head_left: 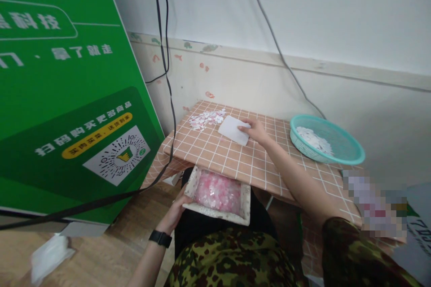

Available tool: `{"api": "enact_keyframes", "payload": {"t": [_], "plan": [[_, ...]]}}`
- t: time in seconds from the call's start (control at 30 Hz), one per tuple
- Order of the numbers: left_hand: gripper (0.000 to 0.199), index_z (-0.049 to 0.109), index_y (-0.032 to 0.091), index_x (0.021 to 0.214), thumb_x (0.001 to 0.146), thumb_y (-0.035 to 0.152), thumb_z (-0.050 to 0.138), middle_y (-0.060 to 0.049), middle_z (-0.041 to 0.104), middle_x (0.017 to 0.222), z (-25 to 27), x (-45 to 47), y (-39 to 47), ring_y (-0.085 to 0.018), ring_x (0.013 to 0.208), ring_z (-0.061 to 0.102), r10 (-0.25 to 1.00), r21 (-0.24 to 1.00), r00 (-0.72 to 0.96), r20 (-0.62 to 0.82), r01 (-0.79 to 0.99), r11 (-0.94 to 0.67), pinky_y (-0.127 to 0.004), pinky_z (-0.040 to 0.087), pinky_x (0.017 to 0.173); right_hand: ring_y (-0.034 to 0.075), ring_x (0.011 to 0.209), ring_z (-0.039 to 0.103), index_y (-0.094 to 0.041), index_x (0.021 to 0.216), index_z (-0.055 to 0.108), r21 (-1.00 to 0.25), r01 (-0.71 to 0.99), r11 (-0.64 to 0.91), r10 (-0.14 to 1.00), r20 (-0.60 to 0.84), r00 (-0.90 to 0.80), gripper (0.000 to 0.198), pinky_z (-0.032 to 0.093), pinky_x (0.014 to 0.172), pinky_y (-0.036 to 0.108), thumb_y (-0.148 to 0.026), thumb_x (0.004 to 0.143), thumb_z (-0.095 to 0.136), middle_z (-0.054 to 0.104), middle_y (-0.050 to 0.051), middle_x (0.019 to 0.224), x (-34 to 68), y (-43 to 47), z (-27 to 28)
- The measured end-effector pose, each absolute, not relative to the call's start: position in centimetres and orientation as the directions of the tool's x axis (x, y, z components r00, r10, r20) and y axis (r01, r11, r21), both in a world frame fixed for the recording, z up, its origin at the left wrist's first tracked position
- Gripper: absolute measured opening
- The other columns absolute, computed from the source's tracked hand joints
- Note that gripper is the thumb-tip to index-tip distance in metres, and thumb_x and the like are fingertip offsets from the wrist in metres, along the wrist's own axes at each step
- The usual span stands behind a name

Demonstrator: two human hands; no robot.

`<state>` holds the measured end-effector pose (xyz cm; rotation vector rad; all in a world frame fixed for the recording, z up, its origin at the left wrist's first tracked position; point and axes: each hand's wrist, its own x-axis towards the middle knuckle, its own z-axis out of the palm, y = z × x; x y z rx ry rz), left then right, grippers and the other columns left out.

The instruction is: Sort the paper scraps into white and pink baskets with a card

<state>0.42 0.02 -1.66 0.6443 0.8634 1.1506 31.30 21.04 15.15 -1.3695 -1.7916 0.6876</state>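
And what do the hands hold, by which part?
Right hand: white rectangular sheet, by its right edge; left hand: whitish rectangular box, by its near-left corner.

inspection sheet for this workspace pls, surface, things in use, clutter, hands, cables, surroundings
Surface: brown checked tablecloth
Things in use: white card beside pink and white scraps; cream box of pink bits over the lap; turquoise basket holding white pieces
Clutter: pixelated item at the right; white plastic on the floor
Hands: left hand holds the box's left side; right hand grips the card
Cables: dark cords hanging left; grey cable along the wall
Surroundings: green printed panel, pale wall
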Motion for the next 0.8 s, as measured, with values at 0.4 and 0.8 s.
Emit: {"api": "enact_keyframes", "payload": {"t": [0.4,0.8], "plan": [[0.055,0.058,0.016,0.125,0.07,0.014,0.056,-0.007,0.071,0.109,-1.5,0.3,0.0,-0.026,0.089,0.065,0.94,0.798,0.174,-0.292,-0.498,0.34,-0.037,0.043,0.087,0.015,0.073,0.062,-0.017,0.095,0.071,-0.834,0.424,0.353,0.799,0.033,-0.601,0.031,0.048,0.059,0.024,-0.04,0.075,0.066,0.069,0.005,0.089,31.0,16.7,16.6],[0.055,0.058,0.016,0.126,0.071,0.017,0.056,-0.007,0.073,0.106,-1.3,0.5,-0.1,-0.029,0.093,0.065,0.936,0.801,0.166,-0.309,-0.486,0.351,-0.041,0.041,0.091,0.023,0.08,0.066,-0.017,0.105,0.071,-0.527,0.782,0.332,0.908,0.402,-0.115,0.037,0.05,0.069,0.033,-0.042,0.081,0.059,0.072,0.01,0.096,38.1,13.8,17.5]]}}
